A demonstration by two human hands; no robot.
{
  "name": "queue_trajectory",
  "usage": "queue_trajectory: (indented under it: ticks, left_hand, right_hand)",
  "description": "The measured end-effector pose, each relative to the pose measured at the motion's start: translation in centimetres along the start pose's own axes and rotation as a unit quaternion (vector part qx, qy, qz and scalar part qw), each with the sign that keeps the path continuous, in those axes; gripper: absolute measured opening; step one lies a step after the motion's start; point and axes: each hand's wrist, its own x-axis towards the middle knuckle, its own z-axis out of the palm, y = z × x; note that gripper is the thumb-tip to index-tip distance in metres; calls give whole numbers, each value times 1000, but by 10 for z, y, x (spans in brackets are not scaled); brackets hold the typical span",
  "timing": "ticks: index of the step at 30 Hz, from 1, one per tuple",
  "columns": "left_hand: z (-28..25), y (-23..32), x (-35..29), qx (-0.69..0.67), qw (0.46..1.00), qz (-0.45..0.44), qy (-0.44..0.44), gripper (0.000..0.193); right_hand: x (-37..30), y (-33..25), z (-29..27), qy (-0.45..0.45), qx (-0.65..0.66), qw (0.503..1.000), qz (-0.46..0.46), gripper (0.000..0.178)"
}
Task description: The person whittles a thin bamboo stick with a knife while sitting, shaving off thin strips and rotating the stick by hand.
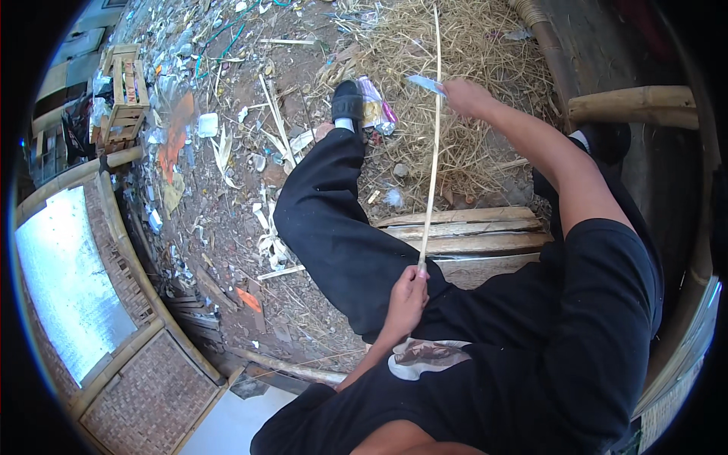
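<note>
A long, thin, pale strip of bamboo [434, 171] runs away from my lap toward the far edge of the view. Its near end is pinched in my left hand [408, 299], whose fingers are closed round it by my thigh. Farther out, my right hand [464, 98] is closed on a knife, its handle hidden in the fist. The knife's blade [426, 84] points left and crosses the strip, apparently against it. Both my legs are bent, and the strip passes between them.
Split bamboo slats [478, 231] lie between my legs. Straw-like shavings [485, 45] cover the ground beyond. Litter and dry husks are strewn on the left, near a wooden crate [129, 91]. A woven bamboo wall [144, 394] stands at left, a bamboo pole [633, 106] at right.
</note>
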Motion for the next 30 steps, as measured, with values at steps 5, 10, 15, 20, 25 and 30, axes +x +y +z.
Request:
queue_trajectory:
  ticks: [5,10,15,20,25,30]
  left_hand:
    - [5,-9,1,81,996,19,38,20]
    - [1,-16,2,111,993,12,41,25]
    - [4,-24,6,97,994,18,52,24]
    - [7,-23,8,91,995,21,38,24]
    - [5,-27,12,112,993,7,44,25]
    - [6,-27,12,135,989,11,57,25]
  right_hand:
    - [-9,4,-3,-24,-28,999,2,40]
    - [-22,7,3,-60,-2,998,7,40]
    - [-51,2,34,-138,-6,990,-33,43]
    - [-69,6,36,-98,-2,993,-71,49]
    - [-91,-8,27,-193,40,980,-15,48]
    - [-122,-14,33,-119,22,989,-89,48]
